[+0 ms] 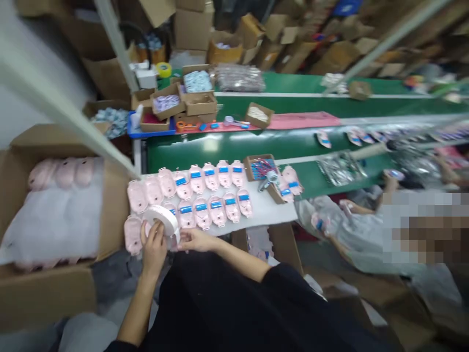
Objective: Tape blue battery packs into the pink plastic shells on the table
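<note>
My left hand [153, 246] is wrapped around a white roll of tape [162, 220] at the near edge of a grey board [273, 208]. My right hand [194, 239] sits just right of the roll, fingers pinched at its loose end. Two rows of pink plastic cases [205, 188], most with blue labels, lie on the board behind the roll. One pink case [132, 233] lies left of my left hand.
A large carton [54, 274] with pink items under white wrap stands at my left. A small box of blue-red parts [261, 167] sits at the board's right. A green conveyor [293, 142] runs behind. Another person [370, 230] works at my right.
</note>
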A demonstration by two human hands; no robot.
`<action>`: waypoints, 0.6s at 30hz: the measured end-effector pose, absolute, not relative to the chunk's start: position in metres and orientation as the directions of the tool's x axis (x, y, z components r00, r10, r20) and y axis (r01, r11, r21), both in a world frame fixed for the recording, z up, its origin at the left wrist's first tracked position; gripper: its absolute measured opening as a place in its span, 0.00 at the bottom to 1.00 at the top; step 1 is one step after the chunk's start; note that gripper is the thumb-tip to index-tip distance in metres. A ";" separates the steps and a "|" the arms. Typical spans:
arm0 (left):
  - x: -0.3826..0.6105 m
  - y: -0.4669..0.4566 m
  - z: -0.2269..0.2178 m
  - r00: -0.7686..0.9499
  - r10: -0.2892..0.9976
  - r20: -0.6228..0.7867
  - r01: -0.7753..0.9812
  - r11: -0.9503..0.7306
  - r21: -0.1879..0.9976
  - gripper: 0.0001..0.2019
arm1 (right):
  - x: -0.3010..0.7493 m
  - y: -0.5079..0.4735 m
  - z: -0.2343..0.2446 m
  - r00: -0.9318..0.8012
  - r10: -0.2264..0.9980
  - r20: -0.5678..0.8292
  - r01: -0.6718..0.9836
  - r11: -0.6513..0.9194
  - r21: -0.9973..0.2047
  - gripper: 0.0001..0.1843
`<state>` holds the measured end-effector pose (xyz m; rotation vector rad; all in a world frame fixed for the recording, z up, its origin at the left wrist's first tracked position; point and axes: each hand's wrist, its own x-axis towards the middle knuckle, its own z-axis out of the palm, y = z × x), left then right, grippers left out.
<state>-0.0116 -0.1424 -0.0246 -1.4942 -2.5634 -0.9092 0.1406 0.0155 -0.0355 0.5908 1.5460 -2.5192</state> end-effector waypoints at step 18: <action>0.114 0.020 -0.006 -0.523 0.761 0.384 0.840 0.386 0.381 0.16 | 0.305 0.441 -0.072 -0.465 0.822 -0.329 0.867 0.347 -0.358 0.19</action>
